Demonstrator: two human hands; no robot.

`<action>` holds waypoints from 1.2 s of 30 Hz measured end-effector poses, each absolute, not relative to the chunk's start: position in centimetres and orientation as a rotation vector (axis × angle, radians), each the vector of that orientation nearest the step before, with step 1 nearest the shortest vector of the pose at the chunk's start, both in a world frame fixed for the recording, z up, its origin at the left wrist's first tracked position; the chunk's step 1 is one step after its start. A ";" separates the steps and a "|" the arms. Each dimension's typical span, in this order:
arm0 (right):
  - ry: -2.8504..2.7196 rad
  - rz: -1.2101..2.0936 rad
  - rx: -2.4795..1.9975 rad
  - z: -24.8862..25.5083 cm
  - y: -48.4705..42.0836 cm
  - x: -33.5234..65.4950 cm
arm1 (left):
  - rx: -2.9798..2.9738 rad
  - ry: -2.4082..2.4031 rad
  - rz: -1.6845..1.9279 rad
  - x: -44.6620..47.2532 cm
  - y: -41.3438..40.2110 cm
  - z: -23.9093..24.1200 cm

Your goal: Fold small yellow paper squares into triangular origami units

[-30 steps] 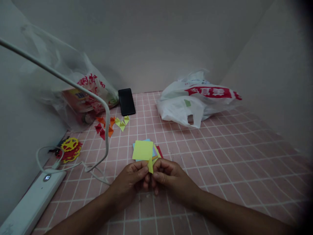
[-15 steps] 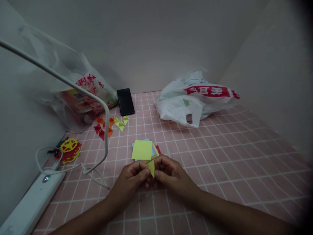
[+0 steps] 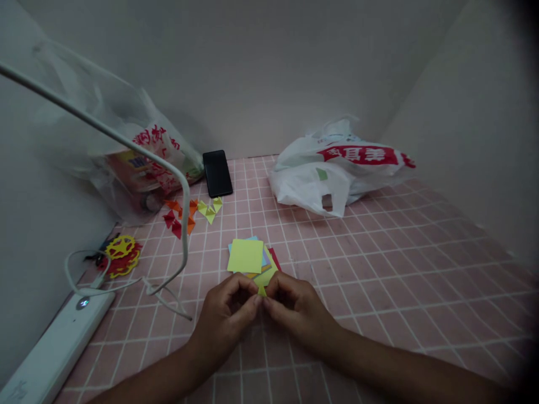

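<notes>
Between my fingertips is a small folded piece of yellow paper (image 3: 261,291), mostly hidden by the fingers. My left hand (image 3: 231,308) pinches its left side, and my right hand (image 3: 298,306) pinches it from the right. The two thumbs nearly meet on the near side. Just beyond the hands lies a stack of coloured square papers (image 3: 246,256), yellow on top with blue, purple, orange and red edges sticking out. Farther back on the left are folded paper pieces: pale yellow ones (image 3: 210,211), orange ones (image 3: 192,216) and red ones (image 3: 172,224).
A black phone (image 3: 218,173) lies at the back beside a clear plastic bag (image 3: 155,151) of goods. A white plastic bag (image 3: 311,179) rests back right. At left are a white power strip (image 3: 59,348), a white cable (image 3: 185,224) and yellow-red gear-shaped pieces (image 3: 122,255). Pink checked cloth covers the table.
My hands have come closer together around the yellow paper. Less of it shows now, where a pointed triangle hung between the fingers before. The view has shifted slightly.
</notes>
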State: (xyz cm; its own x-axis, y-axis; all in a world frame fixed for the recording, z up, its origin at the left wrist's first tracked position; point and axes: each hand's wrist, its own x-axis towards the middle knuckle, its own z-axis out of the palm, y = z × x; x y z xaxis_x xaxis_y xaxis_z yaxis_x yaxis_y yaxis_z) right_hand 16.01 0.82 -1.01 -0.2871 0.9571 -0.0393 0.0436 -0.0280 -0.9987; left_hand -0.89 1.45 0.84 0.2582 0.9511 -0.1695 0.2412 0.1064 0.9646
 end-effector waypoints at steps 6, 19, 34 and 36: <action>-1.410 1.469 -1.052 -1.1 0.9 16.0 | 1.313 1.229 0.771 -0.9 1.6 0.6; -1.261 1.637 -1.008 -1.4 0.9 15.7 | 1.287 1.183 0.853 -0.8 1.3 0.7; -1.249 1.619 -1.061 -1.2 1.0 15.6 | 1.407 1.144 0.862 -0.8 1.5 0.2; -1.227 1.641 -1.056 -1.3 1.0 15.6 | 1.428 1.148 0.856 -0.9 1.5 0.2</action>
State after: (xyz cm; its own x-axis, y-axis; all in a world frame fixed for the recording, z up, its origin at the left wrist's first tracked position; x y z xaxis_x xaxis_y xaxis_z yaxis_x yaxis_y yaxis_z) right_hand 15.61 1.01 -1.28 -0.3198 0.9356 -0.1494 -0.1214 -0.1969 -0.9729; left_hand -0.90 1.52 0.15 0.2796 0.9566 -0.0817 0.1951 0.0267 0.9804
